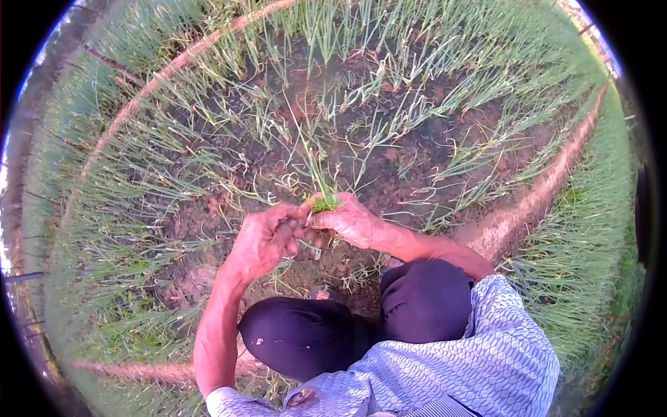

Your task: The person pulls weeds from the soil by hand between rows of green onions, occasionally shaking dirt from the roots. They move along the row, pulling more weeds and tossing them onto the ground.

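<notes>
My right hand [349,221] is closed around a small bunch of green weeds [325,203], with leafy tops and a few long thin blades sticking up and away from me. Against it, my left hand [266,238] has its muddy fingers curled in, the fingertips meeting the bunch. Whether the left fingers pinch part of the bunch is hidden from this angle. Both hands are raised in front of my bent knees [425,299], above wet dark soil [208,212] where thin onion-like plants [375,125] grow.
Low earth ridges [549,187] curve along the right and the far left of the plot. Denser green plants [583,250] stand beyond them on both sides. Several thin dark sticks [111,62] show at the left edge. Water glistens between the plants ahead.
</notes>
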`<state>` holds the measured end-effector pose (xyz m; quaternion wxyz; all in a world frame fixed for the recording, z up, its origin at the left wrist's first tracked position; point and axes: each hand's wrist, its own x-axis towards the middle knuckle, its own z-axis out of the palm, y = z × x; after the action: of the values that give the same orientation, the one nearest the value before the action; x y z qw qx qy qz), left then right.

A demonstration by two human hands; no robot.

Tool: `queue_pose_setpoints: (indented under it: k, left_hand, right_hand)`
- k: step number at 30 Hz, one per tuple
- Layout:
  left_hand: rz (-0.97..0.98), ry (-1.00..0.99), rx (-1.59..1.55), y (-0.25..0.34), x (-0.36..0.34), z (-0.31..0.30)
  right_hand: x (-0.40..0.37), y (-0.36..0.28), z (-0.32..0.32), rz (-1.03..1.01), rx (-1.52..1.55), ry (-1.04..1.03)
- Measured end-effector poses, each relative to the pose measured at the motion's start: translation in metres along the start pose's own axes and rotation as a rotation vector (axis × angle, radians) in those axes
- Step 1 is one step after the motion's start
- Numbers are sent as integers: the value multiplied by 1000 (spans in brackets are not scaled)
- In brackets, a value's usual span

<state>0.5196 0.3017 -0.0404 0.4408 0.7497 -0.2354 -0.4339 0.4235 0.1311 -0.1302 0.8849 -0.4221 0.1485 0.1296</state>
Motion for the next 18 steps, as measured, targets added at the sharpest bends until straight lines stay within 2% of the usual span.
queue_pose_setpoints:
  k: [4, 7, 8, 11, 12, 15, 18]
  left_hand:
    - [98, -38, -102, 1, 6, 7]
    - [113, 60, -205, 2, 15, 13]
    - [83, 77, -74, 0, 19, 13]
    - [109, 96, 225, 0, 22, 27]
    - [240, 82, 347, -9, 25, 31]
    - [9, -42, -67, -11, 25, 35]
    - [-2, -67, -256, -12, 25, 35]
  right_hand:
    - [1, 7, -4, 16, 346, -103]
    - [1, 4, -2, 37, 527, -249]
    - [0, 1, 0, 50, 576, -308]
    - [-3, -2, 4, 32, 349, -119]
    - [3, 5, 3, 34, 306, -61]
    - [8, 12, -6, 18, -38, 40]
    - [0, 2, -8, -113, -190, 43]
